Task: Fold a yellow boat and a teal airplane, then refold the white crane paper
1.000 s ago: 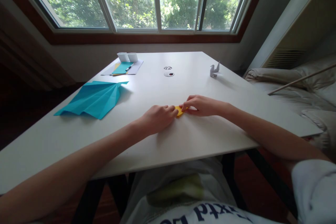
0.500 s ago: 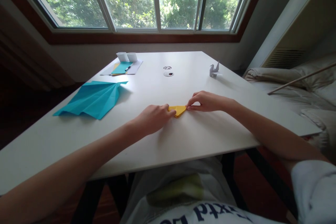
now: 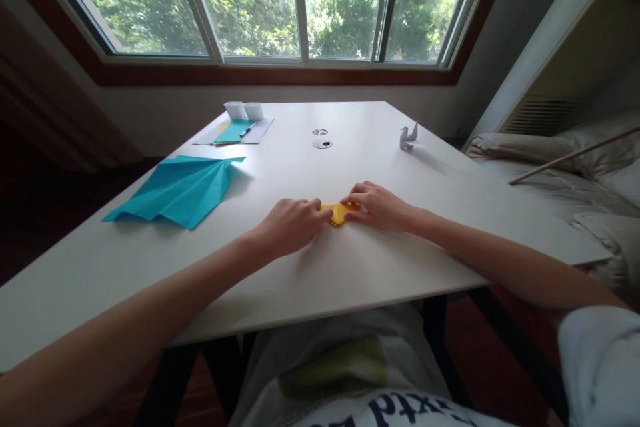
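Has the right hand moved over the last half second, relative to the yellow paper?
Yes. The right hand has slid left, toward the left hand, now covering the yellow paper at its right corner.

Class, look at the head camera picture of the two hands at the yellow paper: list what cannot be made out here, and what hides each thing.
- Yellow paper, head view: its ends lie under the left hand and right hand, so its whole shape is hidden.
- White paper bird: too small for its folds to show.
- Pen on the far sheets: too small to tell details.
- Shirt lettering: cut off by the bottom edge.
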Available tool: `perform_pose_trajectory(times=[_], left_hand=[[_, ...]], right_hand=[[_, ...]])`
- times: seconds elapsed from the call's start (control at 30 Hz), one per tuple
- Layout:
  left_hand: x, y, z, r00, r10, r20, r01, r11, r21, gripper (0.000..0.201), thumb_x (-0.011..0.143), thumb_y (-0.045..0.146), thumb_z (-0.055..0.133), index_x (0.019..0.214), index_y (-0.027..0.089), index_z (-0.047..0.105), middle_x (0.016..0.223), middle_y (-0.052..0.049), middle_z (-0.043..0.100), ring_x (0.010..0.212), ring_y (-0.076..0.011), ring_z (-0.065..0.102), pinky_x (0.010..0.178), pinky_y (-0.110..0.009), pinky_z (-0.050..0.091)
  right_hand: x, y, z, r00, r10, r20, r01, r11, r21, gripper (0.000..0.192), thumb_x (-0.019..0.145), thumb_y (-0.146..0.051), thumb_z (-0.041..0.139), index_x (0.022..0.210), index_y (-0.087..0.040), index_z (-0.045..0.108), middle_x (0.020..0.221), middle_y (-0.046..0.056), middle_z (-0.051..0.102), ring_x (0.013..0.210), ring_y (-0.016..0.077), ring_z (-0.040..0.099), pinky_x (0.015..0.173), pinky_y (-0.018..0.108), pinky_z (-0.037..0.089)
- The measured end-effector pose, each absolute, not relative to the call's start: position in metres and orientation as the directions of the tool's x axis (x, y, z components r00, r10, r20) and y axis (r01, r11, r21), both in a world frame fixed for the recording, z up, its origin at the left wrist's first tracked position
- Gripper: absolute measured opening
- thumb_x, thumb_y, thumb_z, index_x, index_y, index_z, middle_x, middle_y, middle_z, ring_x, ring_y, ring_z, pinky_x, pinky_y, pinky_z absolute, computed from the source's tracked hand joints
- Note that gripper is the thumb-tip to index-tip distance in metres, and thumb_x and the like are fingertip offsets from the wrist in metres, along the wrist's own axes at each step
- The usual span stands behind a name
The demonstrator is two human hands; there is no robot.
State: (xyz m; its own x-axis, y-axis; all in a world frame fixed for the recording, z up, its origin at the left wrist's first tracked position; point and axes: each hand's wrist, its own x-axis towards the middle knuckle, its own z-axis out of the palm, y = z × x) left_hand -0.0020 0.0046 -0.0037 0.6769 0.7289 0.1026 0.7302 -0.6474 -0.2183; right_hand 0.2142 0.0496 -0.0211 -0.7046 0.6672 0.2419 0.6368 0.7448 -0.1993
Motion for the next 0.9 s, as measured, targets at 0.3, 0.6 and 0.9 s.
perform_pose_trajectory(times=[0.3,0.6,0.9], left_hand=[[-0.009,0.033,-0.016,0.436,0.873,0.219,0.805,-0.487,0.339,0.028,0.082,0.040,0.047,0.085,0.020,0.065,0.090,-0.005,0.065,0.086,-0.0217,0.058,0.070,-0.032,0.046],[-0.001,0.033,-0.009,0.341,0.925,0.165,0.337,-0.284,0.898,0.028,0.071,0.040,0.064,0.080,0.014,0.057,0.066,-0.003,0.062,0.054,-0.0127,0.057,0.047,-0.023,0.041],[0.005,0.025,-0.005,0.133,0.893,0.430,0.371,-0.447,0.814,0.021,0.072,0.029,0.064,0.086,0.017,0.055,0.067,0.003,0.054,0.054,-0.0083,0.051,0.049,-0.021,0.043]], right_hand=[[0.215,0.053,-0.022,-0.681,0.689,0.246,0.581,0.714,-0.392,0.028,0.076,-0.036,0.062,0.097,-0.017,0.061,0.102,0.010,0.059,0.093,0.0212,0.054,0.082,0.036,0.043],[0.216,0.052,-0.010,-0.619,0.739,0.264,0.421,0.597,-0.683,0.021,0.078,-0.031,0.057,0.091,-0.016,0.064,0.077,0.002,0.065,0.069,0.0119,0.057,0.061,0.025,0.042],[0.218,0.065,-0.018,-0.354,0.892,0.281,0.230,0.374,-0.898,0.019,0.071,-0.028,0.064,0.085,-0.016,0.059,0.085,0.004,0.064,0.073,0.0143,0.061,0.065,0.028,0.050]])
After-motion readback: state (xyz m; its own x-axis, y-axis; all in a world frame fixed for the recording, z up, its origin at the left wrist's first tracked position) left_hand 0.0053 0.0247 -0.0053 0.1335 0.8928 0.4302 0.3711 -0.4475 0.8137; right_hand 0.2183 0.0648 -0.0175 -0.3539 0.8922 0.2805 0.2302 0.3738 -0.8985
